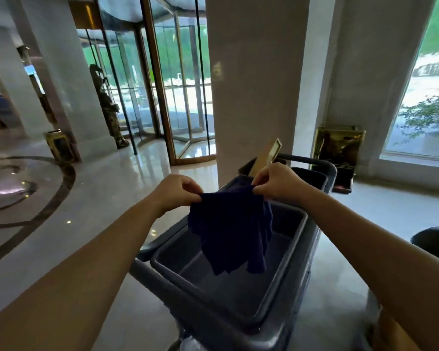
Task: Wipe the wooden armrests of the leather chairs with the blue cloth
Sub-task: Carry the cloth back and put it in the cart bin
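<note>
A dark blue cloth [231, 231] hangs spread between my two hands above a grey cart. My left hand [178, 192] pinches its upper left corner. My right hand [276, 182] pinches the upper right corner. The cloth's lower edge dangles over the cart's top tray [284, 264]. At the right edge, a dark rounded shape [433, 243] may be part of a leather chair; no wooden armrest is in view.
The grey cleaning cart [322, 173] stands directly in front of me, with a flat wooden-looking tool [266, 155] upright at its far end. A wide white pillar [254, 79] rises behind it. A revolving glass door [173, 97] lies beyond, and a gold bin [337, 150] by the window.
</note>
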The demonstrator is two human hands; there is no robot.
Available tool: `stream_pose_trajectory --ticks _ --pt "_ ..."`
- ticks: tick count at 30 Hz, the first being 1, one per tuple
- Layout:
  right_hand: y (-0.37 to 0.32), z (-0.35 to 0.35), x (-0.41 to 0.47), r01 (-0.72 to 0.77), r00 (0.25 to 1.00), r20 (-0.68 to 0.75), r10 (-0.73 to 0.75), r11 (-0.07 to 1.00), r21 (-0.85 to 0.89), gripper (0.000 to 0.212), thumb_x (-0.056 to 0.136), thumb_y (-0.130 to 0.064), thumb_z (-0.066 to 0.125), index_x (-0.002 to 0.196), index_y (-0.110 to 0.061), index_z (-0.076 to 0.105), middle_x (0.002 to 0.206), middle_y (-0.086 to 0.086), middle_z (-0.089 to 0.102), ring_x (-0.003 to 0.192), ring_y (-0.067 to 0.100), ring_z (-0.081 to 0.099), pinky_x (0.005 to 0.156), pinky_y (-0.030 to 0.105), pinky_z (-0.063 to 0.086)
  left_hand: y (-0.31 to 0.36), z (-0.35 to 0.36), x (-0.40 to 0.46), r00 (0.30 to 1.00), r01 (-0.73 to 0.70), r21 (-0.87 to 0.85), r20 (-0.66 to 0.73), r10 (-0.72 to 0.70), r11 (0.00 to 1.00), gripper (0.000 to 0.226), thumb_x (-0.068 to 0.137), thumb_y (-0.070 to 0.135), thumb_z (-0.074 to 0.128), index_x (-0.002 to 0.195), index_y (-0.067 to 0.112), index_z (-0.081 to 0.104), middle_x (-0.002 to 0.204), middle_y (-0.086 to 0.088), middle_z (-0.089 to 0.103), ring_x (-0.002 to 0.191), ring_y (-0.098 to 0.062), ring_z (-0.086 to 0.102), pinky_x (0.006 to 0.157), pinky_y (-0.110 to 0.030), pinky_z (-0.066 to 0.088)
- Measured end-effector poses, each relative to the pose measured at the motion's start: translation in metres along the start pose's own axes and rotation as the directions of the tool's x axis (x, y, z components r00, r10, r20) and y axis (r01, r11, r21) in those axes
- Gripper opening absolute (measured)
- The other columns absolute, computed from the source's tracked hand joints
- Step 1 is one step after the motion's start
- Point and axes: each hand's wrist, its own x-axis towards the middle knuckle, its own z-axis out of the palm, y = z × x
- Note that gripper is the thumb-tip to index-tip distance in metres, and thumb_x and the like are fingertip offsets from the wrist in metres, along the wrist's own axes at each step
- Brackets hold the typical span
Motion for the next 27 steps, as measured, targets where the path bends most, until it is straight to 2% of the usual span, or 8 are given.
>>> stream_pose_trajectory --ticks 4,6,10,14,17,22,25,27 --pt "0.020 0.015 0.040 -0.086 0.995 -0.049 0.085 0.996 -0.019 0.013 0.071 -0.010 0.071 0.067 -0.022 0.068 0.058 -0.011 0.063 0.045 -0.008 0.058 0.043 0.000 0.038 -0.029 0.003 0.063 0.992 -0.034 -0.011 0.117 0.035 0.999 0.012 0.076 0.005 0.068 0.077 0.017 0.068 0.081 -0.002 0.068 0.077 -0.011 0.064 0.062 -0.016 0.049" --pt "0.029 0.023 0.054 -0.137 0.988 -0.073 0.135 0.990 -0.019 0.020 0.070 -0.011 0.071 0.061 -0.028 0.065 0.047 -0.014 0.062 0.044 -0.007 0.059 0.043 0.001 0.040 -0.040 0.004 0.091 0.985 -0.061 -0.013 0.163 0.062 0.998 0.013 0.075 0.005 0.068 0.075 0.019 0.068 0.080 -0.001 0.069 0.077 -0.011 0.064 0.062 -0.016 0.050" --pt "0.044 0.036 0.078 -0.266 0.952 -0.152 0.266 0.964 0.021 0.022 0.070 -0.008 0.071 0.059 -0.026 0.066 0.042 -0.013 0.062 0.043 0.000 0.062 0.046 0.008 0.049 -0.058 0.004 0.149 0.950 -0.150 -0.033 0.271 0.153 0.988 0.014 0.074 0.007 0.069 0.073 0.021 0.068 0.080 -0.001 0.070 0.078 -0.012 0.065 0.063 -0.017 0.050" --pt "0.053 0.046 0.092 -0.370 0.902 -0.222 0.370 0.928 0.042 0.017 0.071 -0.006 0.071 0.063 -0.021 0.068 0.053 -0.008 0.066 0.045 0.004 0.063 0.047 0.011 0.050 -0.068 0.010 0.195 0.897 -0.204 -0.069 0.387 0.214 0.977 0.013 0.075 0.010 0.069 0.073 0.022 0.069 0.078 0.001 0.069 0.076 -0.011 0.066 0.060 -0.014 0.049" --pt "0.066 0.057 0.094 -0.443 0.855 -0.268 0.445 0.894 0.069 0.015 0.071 -0.004 0.070 0.065 -0.018 0.067 0.061 0.003 0.068 0.039 0.001 0.060 0.043 0.008 0.045 -0.077 0.026 0.222 0.856 -0.222 -0.089 0.459 0.238 0.971 0.008 0.074 0.011 0.070 0.079 0.017 0.071 0.082 -0.002 0.071 0.079 -0.012 0.067 0.059 -0.014 0.051" --pt "0.105 0.093 0.085 -0.598 0.768 -0.229 0.599 0.797 0.080 0.009 0.070 -0.003 0.068 0.069 -0.012 0.070 0.067 0.012 0.070 0.041 0.006 0.059 0.044 0.010 0.049 -0.109 0.076 0.239 0.811 -0.224 -0.097 0.534 0.241 0.970 0.011 0.071 0.005 0.073 0.078 0.013 0.072 0.077 -0.004 0.071 0.070 -0.011 0.064 0.062 -0.015 0.052" --pt "0.134 0.119 0.080 -0.671 0.719 -0.168 0.675 0.736 0.088 0.008 0.069 -0.004 0.067 0.071 -0.011 0.071 0.063 0.006 0.067 0.035 0.001 0.056 0.043 0.008 0.047 -0.136 0.110 0.242 0.787 -0.176 -0.073 0.588 0.185 0.982 0.012 0.070 0.002 0.072 0.079 0.010 0.072 0.078 -0.010 0.071 0.071 -0.015 0.063 0.073 -0.028 0.053" --pt "0.146 0.136 0.075 -0.704 0.691 -0.125 0.712 0.702 0.109 0.008 0.070 -0.004 0.067 0.071 -0.011 0.070 0.062 0.004 0.066 0.038 0.004 0.058 0.043 0.011 0.049 -0.152 0.126 0.239 0.772 -0.143 -0.051 0.620 0.143 0.988 0.014 0.070 0.002 0.073 0.083 0.006 0.072 0.083 -0.015 0.072 0.074 -0.019 0.063 0.078 -0.034 0.053"
